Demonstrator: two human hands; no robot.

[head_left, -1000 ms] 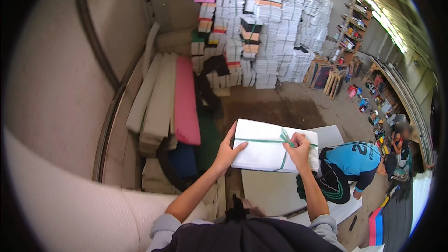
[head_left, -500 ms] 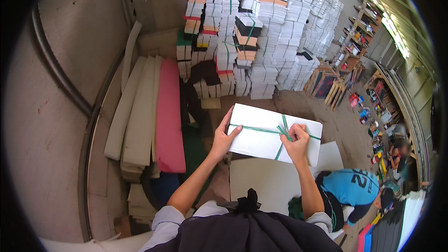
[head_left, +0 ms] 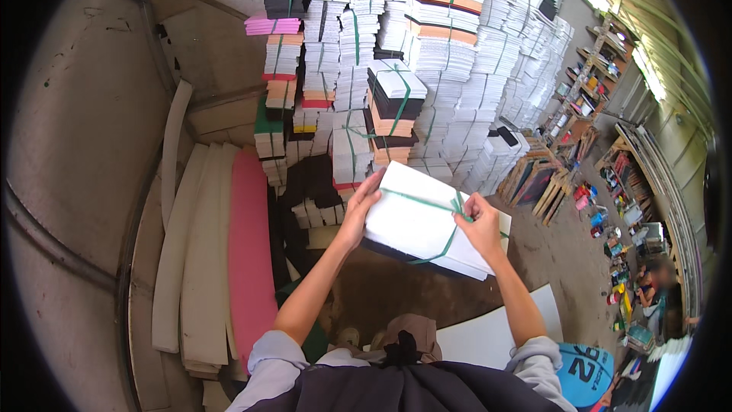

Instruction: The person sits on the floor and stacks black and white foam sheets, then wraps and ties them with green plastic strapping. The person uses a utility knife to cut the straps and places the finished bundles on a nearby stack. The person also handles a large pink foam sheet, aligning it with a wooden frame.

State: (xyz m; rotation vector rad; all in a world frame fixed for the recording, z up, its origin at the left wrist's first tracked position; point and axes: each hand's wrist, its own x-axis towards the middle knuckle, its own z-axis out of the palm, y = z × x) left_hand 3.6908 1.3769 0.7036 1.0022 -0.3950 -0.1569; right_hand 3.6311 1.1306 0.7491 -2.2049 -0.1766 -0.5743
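Observation:
A bundle of white sheets [head_left: 415, 221] hangs in front of me, tilted, with a dark layer showing along its lower edge. Green strapping [head_left: 423, 200] crosses it both ways and meets in a knot near its right side. My left hand [head_left: 361, 210] grips the bundle's left end, thumb at the top edge and fingers beneath. At the knot, my right hand [head_left: 480, 223] pinches the green strapping with its fingers closed. Beyond the bundle rises a stack of tied bundles in white, black and peach [head_left: 396, 99].
Tall piles of tied white bundles [head_left: 450, 53] line the back. Upright pale rolled sheets [head_left: 202, 259] and a pink sheet [head_left: 250, 252] lean at the left. A large white board [head_left: 496, 336] lies low at the right, near a person in a blue shirt [head_left: 585, 375]. Wooden frames [head_left: 545, 179] stand farther right.
My view has moved forward, nearer the piles, and the bundle has tilted so its dark underside shows. The person in blue now sits lower in view. Both hands keep their hold.

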